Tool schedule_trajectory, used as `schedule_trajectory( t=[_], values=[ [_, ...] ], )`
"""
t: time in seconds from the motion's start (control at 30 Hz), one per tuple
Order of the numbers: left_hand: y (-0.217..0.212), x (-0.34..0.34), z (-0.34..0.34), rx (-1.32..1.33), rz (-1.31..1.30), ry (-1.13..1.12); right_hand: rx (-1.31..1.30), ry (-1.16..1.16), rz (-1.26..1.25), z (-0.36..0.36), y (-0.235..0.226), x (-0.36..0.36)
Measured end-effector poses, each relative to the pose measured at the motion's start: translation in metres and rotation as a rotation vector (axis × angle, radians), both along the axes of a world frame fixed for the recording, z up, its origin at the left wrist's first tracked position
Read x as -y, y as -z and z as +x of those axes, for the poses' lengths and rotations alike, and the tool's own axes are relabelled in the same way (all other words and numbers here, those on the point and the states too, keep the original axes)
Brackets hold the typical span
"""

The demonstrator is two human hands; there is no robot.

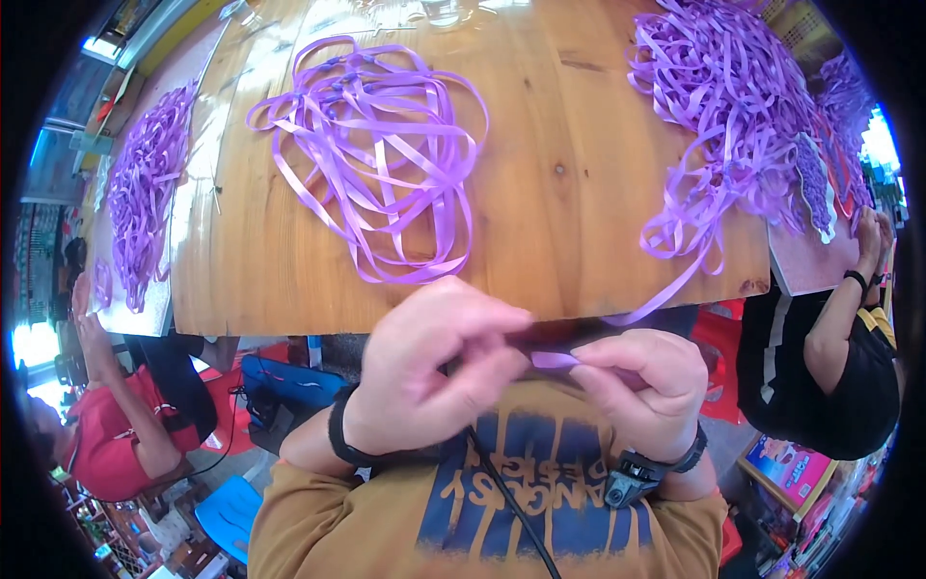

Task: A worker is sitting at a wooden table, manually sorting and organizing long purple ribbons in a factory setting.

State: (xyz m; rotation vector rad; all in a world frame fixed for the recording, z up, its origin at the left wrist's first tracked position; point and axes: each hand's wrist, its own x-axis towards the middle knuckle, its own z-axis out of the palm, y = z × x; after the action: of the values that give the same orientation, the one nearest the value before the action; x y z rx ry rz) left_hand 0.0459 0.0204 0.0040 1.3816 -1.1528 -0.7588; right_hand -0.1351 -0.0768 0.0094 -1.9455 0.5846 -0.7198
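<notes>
The left hand (pixel 429 372), among the nearest items in the head view, is curled and blurred beside the purple ribbon (pixel 552 360), so its grip cannot be confirmed; the right hand (pixel 651 381) pinches that ribbon between thumb and fingers, just off the wooden table's (pixel 569 222) near edge. Handling of this piece appears to be under way, with no finished result discernible. The loose central pile (pixel 439 198) and denser right-hand heap (pixel 719 87) lie unheld; which is completed and which remains cannot be determined.
</notes>
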Motion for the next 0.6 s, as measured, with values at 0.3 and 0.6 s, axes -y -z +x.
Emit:
schedule_trajectory(
  t=[0.3,0.6],
  values=[
    [0.012,0.008,-0.005,0.525,-0.218,0.215,0.0,-0.009,0.067,0.002,0.003,-0.005],
    [0.007,0.007,0.001,0.365,-0.129,0.255,0.001,-0.023,0.125,0.0,0.0,-0.002]
  ],
)
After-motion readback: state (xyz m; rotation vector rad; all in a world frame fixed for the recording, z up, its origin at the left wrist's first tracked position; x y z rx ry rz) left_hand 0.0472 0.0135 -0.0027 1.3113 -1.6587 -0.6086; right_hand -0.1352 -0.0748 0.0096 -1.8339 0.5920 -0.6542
